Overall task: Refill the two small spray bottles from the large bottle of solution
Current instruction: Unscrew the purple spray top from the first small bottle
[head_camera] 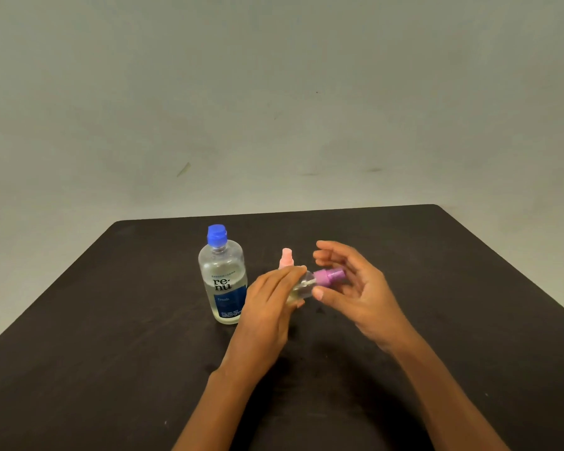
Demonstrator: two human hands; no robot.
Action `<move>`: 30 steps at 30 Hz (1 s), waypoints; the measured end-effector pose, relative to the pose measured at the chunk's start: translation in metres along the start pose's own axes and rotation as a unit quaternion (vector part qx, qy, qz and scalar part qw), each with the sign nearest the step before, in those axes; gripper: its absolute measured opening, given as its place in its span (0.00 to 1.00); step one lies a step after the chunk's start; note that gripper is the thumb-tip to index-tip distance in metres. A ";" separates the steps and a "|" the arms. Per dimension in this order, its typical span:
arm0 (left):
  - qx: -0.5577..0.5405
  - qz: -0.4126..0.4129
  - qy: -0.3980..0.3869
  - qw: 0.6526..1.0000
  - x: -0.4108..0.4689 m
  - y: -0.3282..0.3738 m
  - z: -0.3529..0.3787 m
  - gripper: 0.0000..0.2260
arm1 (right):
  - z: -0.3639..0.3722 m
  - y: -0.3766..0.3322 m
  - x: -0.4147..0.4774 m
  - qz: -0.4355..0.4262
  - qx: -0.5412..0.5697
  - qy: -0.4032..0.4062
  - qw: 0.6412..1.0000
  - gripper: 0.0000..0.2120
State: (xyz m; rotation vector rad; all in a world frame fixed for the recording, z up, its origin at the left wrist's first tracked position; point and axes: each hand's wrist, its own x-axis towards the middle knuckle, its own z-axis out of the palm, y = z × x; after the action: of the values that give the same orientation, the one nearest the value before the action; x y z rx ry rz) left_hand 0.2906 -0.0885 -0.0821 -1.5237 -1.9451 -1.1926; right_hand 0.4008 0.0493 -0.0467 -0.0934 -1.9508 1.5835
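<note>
Both hands [271,307] grip purple sprayer [310,284], prob. hiding pink sprayer [286,258] w/ big bottle [223,281].

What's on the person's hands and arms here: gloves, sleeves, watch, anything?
Nothing worn. Left hand and right hand are bare: no gloves, no rings showing on the fingers. Both forearms are uncovered to the frame edge: no sleeves, watch, bands or markings.

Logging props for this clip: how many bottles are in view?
3: the large bottle standing left, a pink-topped spray bottle behind the hands, a purple-topped spray bottle held between both hands.
</note>
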 end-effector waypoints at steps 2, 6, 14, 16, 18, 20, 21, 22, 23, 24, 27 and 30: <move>0.014 0.008 -0.010 1.000 0.000 0.000 0.001 0.19 | 0.003 0.002 0.000 0.012 -0.069 0.050 0.996 0.12; 0.027 0.017 -0.025 0.999 -0.001 -0.006 0.002 0.19 | 0.003 0.007 -0.001 0.012 -0.147 0.048 0.988 0.07; 0.013 0.003 -0.012 1.000 -0.001 -0.005 0.001 0.19 | 0.001 0.006 0.001 0.033 -0.067 0.014 0.997 0.11; 0.016 0.009 -0.018 1.000 -0.001 -0.004 0.002 0.19 | 0.002 0.008 0.001 0.038 -0.087 0.033 0.995 0.12; 0.021 0.011 -0.021 0.999 -0.001 -0.005 0.002 0.19 | 0.002 0.008 0.001 0.042 -0.086 0.024 0.995 0.12; 0.028 0.009 -0.019 0.999 -0.001 -0.006 0.001 0.19 | -0.002 0.008 0.002 0.039 -0.063 0.006 0.997 0.06; 0.030 0.007 -0.015 0.999 -0.001 -0.007 0.001 0.19 | -0.003 0.008 0.002 0.040 -0.052 -0.005 0.998 0.07; 0.031 0.006 -0.012 0.999 -0.001 -0.007 0.000 0.18 | -0.005 0.006 0.002 0.042 -0.036 -0.016 0.998 0.10; 0.031 0.005 -0.009 0.999 -0.001 -0.007 0.000 0.18 | -0.005 0.006 0.002 0.045 -0.015 -0.022 0.999 0.13; 0.030 0.006 -0.006 1.000 0.000 -0.006 0.000 0.18 | -0.005 0.006 0.002 0.053 0.002 -0.019 0.998 0.15; 0.034 0.015 -0.006 0.999 0.000 -0.004 0.001 0.19 | 0.000 0.005 0.003 0.078 -0.004 0.006 0.997 0.14; 0.040 0.019 -0.011 0.999 -0.001 -0.004 0.001 0.18 | 0.000 0.007 0.003 0.067 -0.024 0.009 0.997 0.07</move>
State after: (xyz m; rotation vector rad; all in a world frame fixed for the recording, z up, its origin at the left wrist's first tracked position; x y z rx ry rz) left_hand 0.2873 -0.0881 -0.0850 -1.5313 -1.9460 -1.0739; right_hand 0.3963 0.0528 -0.0518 -0.2623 -2.0050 1.6137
